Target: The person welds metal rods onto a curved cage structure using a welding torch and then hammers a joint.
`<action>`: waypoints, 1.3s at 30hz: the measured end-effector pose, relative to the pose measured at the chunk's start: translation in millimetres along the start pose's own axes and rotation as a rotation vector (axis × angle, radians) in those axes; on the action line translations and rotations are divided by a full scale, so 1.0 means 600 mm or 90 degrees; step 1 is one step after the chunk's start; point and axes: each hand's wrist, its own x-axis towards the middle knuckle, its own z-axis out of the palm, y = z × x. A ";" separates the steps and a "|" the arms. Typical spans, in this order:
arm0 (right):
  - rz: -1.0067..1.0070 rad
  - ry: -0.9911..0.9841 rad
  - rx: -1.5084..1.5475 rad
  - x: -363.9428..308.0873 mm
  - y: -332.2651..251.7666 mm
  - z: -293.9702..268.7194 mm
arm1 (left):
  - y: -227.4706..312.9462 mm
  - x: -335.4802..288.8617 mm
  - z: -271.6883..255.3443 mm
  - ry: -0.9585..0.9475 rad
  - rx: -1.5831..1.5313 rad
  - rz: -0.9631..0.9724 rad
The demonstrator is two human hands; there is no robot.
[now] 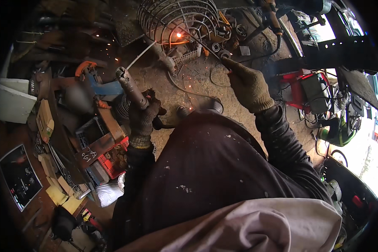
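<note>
Both grips are firm: left hand point(140, 122) around the holder point(132, 90) of a pale rod point(141, 55), right hand point(251, 87) around a dark rod point(206, 46), near the far wire cage point(177, 17) (one spot point(179, 35) glows orange).

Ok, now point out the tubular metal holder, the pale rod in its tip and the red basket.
Tubular metal holder point(133, 89), head view: middle of its barrel.
Pale rod point(141, 55), head view: midway along its length.
Red basket point(106, 166), head view: its mesh side.
</note>
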 end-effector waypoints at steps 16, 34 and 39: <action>-0.035 -0.039 -0.065 -0.006 -0.054 -0.071 | 0.022 -0.028 0.001 0.012 0.034 -0.053; 0.027 0.155 -0.178 0.314 0.164 -0.065 | -0.034 -0.098 0.003 0.121 -0.036 -0.021; 0.041 0.080 -0.223 0.408 0.161 -0.069 | 0.001 -0.139 0.068 0.213 0.002 -0.063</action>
